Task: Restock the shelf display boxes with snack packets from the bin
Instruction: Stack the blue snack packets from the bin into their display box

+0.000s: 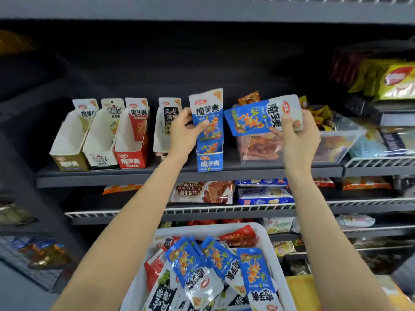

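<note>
A blue display box (210, 162) stands on the dark shelf (157, 176) with blue snack packets inside. My left hand (185, 133) grips the box's upper left side, thumb on a packet's front. My right hand (296, 133) pinches a blue and white snack packet (258, 117), held sideways in the air just right of the box. Below, a white bin (265, 234) holds several blue, red and black-and-white packets (215, 265).
Left of the blue box stand a gold box (67, 151), a white box (98, 149), a red box (130, 151) and a black-and-white box (162, 131), all nearly empty. A clear tub (332, 144) of snacks sits to the right. Lower wire shelves hold biscuit packs (202, 191).
</note>
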Available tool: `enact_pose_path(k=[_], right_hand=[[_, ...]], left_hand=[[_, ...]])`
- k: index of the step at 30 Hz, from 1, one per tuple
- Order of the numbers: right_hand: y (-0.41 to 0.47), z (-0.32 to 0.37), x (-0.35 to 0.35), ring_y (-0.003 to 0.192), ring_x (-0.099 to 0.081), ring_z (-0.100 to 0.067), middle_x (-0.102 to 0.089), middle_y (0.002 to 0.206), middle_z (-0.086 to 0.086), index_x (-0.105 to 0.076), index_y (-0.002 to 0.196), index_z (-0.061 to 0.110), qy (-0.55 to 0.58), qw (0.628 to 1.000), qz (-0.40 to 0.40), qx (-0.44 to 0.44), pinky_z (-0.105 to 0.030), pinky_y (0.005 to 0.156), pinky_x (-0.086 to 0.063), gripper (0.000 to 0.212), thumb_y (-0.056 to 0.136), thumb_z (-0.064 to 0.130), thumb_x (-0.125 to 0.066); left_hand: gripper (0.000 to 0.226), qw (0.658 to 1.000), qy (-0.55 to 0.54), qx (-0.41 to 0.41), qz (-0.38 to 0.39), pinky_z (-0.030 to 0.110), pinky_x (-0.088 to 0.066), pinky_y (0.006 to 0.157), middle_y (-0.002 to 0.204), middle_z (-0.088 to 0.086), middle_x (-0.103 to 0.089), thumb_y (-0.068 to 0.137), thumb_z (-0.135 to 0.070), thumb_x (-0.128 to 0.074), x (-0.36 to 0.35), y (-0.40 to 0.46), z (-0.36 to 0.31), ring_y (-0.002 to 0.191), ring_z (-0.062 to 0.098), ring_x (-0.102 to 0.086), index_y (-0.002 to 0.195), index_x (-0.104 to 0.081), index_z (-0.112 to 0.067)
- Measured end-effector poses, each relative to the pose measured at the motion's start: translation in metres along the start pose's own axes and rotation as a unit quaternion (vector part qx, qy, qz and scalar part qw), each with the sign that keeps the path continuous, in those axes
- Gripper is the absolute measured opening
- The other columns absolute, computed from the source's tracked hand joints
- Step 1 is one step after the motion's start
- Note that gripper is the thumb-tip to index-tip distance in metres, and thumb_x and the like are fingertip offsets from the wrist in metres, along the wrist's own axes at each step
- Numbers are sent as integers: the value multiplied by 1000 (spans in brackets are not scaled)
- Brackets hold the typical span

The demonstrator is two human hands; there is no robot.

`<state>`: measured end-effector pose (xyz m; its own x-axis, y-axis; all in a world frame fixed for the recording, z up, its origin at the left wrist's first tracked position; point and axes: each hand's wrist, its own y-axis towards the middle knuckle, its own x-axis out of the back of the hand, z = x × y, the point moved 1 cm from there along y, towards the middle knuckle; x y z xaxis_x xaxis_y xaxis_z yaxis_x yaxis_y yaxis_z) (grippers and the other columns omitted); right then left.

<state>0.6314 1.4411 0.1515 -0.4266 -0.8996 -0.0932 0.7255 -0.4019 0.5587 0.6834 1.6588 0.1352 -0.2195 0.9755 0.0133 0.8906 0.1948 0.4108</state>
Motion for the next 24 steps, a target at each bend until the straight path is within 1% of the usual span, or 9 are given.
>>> enact_pose_path(k=[2,4,7,11,12,14,16,20,24], right_hand=[[4,-1,0,80,-65,0,-60,80,11,-54,91,8,-8,1000,-21,16,-31,71,-59,5,94,12,-54],[7,-3,-2,81,-65,-3,-61,80,13,-56,90,9,-22,999,-17,24,-38,71,-59,5,92,13,-58],[11,-10,-9,81,-66,-6,-63,81,13,-57,90,14,-44,999,13,28,-41,71,-59,4,90,15,-61],[15,-11,-26,73,-58,7,-57,76,16,-55,88,15,-121,986,68,91,-14,61,-48,8,90,17,-63],[17,-10,-32,70,-56,8,-56,74,16,-56,88,14,-136,981,82,108,-11,58,-44,8,90,18,-63],[21,-11,-47,70,-59,-1,-62,75,8,-59,91,10,-161,972,98,138,-21,59,-47,12,89,22,-63],[25,-12,-62,70,-61,-15,-66,78,-4,-60,92,8,-198,958,118,171,-30,60,-48,16,88,23,-63],[21,-17,-85,59,-58,-20,-61,68,-7,-59,92,8,-293,903,197,246,-33,52,-45,12,88,19,-61],[18,-28,-98,62,-55,-18,-66,77,-12,-60,108,6,-340,878,246,228,-19,47,-28,21,91,18,-59]], left_hand=[[26,999,4,40,5,30,-55,76,99,-3,-67,83,1,-67,-5,5,13,84,4,-65,92,-56,-21],[25,997,47,60,23,22,-55,70,104,3,-67,83,0,-67,-5,8,24,83,3,-63,100,-56,-16],[29,977,200,-5,70,17,-51,69,105,0,-67,82,-10,-71,1,9,36,91,9,-62,109,-60,-10],[48,927,356,-77,93,30,-45,84,118,5,-55,75,-17,-78,15,13,40,107,16,-50,119,-58,-11],[55,927,353,-70,102,27,-44,83,123,6,-51,75,-13,-77,17,13,38,107,14,-48,124,-54,-12],[64,933,332,-46,129,24,-44,82,127,6,-49,74,-8,-76,21,10,34,107,10,-47,131,-47,-13],[72,936,314,-25,157,31,-47,90,132,6,-46,73,-7,-77,23,7,33,116,13,-47,135,-42,-15],[84,952,266,-2,149,39,-45,100,137,3,-44,71,-11,-80,21,-2,37,122,14,-45,140,-35,-19],[98,959,256,-16,121,29,-44,97,137,2,-40,72,-10,-80,12,-12,47,122,9,-44,149,-21,-22]])
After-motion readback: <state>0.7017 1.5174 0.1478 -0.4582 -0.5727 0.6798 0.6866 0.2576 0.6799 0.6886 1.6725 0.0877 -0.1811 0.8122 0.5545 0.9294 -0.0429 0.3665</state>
